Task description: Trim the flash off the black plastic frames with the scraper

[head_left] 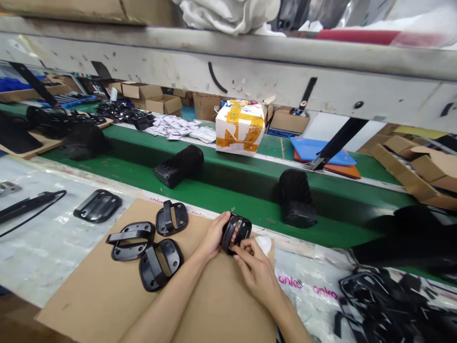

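My left hand grips a black plastic handle with an oval base, tilted up above the cardboard sheet. At its lower edge, the bent fingers of my right hand pinch the same handle; whether they hold a small piece there is hidden. Left of my forearms lie matching black handles on the cardboard, one at the back, one at the left and one nearest me. A flat black oval plate rests on the plastic-covered table beyond the sheet.
A green conveyor belt runs behind the worktop, carrying a black perforated housing and another such housing. Black strips pile up at right. An overhead shelf spans the view. A taped white box stands behind the belt.
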### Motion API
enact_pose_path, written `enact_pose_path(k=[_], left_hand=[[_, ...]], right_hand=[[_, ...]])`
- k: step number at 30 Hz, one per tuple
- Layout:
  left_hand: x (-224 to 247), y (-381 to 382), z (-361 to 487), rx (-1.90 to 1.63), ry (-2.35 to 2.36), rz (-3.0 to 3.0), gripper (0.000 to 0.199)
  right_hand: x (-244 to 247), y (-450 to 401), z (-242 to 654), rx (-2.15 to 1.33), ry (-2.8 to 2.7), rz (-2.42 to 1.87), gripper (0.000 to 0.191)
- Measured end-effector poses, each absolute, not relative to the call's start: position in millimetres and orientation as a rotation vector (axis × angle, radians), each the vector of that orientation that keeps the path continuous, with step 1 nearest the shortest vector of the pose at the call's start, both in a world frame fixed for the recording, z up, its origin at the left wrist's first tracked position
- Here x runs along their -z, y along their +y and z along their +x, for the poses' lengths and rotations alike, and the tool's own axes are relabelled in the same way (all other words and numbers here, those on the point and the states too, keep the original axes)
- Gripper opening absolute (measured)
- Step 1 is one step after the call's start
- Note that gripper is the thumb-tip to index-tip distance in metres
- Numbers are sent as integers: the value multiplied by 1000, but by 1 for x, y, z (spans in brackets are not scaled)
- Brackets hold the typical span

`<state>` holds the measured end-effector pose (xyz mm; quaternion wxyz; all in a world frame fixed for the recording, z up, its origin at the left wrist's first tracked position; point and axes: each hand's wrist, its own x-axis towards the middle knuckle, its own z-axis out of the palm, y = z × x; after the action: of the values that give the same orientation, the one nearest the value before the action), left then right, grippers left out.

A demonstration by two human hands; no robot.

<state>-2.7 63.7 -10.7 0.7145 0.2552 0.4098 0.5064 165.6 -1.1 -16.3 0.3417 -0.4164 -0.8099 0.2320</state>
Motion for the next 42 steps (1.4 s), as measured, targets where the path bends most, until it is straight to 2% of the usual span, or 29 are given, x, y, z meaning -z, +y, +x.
enact_pose_path(k=[7,11,13,16,18,25,31,42], left_hand=[[8,60,-6,-1126,884,646,33],[5,56,-2,-1156,949,643,22],[4,53,1,-1153,932,660,19],[2,47,9,-1093,849,660,21],[1,45,14,-1052,766,619,26],[0,47,13,-776,571,429,50],[-1,48,5,-716,459,363,39],[0,50,4,-667,391,245,39]], right_hand=[[12,-2,167,-730,-2078,-1086,28],[20,0,171,-615,-1830,-1108,22],[24,1,172,-576,-1670,-1107,36],[28,2,173,-636,-1654,-1094,86],[27,2,173,-623,-1774,-1123,105],[22,1,174,-560,-1796,-1101,86],[21,0,177,-696,-1693,-1079,87],[21,1,179,-679,-1733,-1024,82]])
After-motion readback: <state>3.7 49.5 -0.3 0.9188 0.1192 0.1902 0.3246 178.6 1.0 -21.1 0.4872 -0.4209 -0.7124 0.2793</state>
